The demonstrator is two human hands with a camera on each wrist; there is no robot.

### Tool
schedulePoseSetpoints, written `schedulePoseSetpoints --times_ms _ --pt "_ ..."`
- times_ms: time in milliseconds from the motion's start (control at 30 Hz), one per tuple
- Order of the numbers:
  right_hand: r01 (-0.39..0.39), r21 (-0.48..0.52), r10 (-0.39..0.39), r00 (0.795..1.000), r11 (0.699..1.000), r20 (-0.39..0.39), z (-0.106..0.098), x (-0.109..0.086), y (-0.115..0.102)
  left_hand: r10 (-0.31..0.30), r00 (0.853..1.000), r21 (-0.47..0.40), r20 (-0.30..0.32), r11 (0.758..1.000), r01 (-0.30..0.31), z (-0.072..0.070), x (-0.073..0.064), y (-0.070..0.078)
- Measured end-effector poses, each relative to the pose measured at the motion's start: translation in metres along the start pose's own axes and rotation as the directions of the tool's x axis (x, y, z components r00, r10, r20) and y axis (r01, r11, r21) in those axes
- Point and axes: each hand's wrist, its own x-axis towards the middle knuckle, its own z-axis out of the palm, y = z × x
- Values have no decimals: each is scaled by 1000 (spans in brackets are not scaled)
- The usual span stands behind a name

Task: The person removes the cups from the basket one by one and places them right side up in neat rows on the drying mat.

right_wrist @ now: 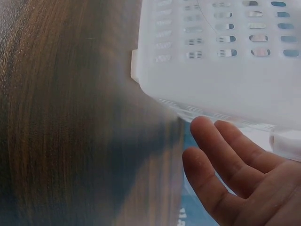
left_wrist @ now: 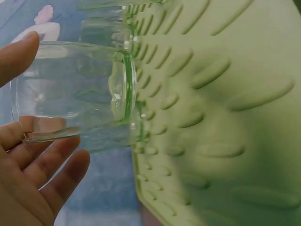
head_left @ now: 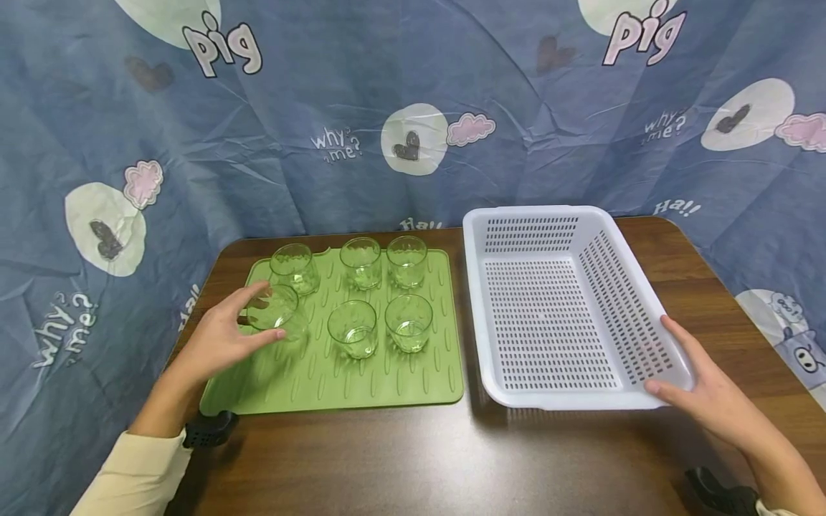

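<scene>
My left hand point(head_left: 226, 330) curves round a clear drinking glass point(left_wrist: 77, 89) at the left of a green mat point(head_left: 335, 394). The thumb lies on one side near the rim and the fingers on the other. This glass stands upright, its base by the mat. Several matching glasses stand beside and behind it, the nearest being a back-left glass point(head_left: 295, 271). On the right, my right hand point(head_left: 719, 394) holds the near right corner of a white plastic basket point(head_left: 480, 337). Its thumb lies over the rim, while the fingers point(right_wrist: 225, 155) reach along the outside.
Both the mat and the basket rest on a brown wooden table point(head_left: 413, 459). The basket is perforated and has nothing in it. A blue patterned cloth point(head_left: 335, 193) hangs behind the table and round its sides. Dark straps sit on both wrists.
</scene>
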Motion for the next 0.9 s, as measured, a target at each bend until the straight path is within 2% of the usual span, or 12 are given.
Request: schedulePoseSetpoints --times_ms 233,567,900 --pt "11 45 -11 1000 999 9 1 1 2 -31 999 -25 41 999 32 15 3 -6" --pt "-7 13 7 1000 1000 1 0 1 0 -7 1000 -17 19 1000 7 27 4 -12" --pt "-8 -9 8 1000 1000 3 0 1 1 -25 999 -31 43 999 26 28 0 -12"
